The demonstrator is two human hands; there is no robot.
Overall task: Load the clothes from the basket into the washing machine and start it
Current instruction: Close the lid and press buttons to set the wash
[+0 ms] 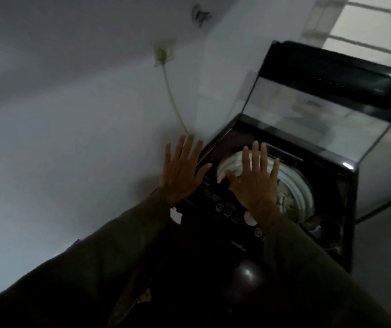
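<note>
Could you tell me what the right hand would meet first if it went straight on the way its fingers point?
Most likely the raised glass lid of the washing machine, beyond the drum; depth from the right hand is unclear.

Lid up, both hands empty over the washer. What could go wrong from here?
1. The lid stands raised over the drum; if it drops, it may hit the right hand, which is above the drum's rim.
2. The right wrist crosses the panel; a stray touch might press a button before anything is loaded.
</note>
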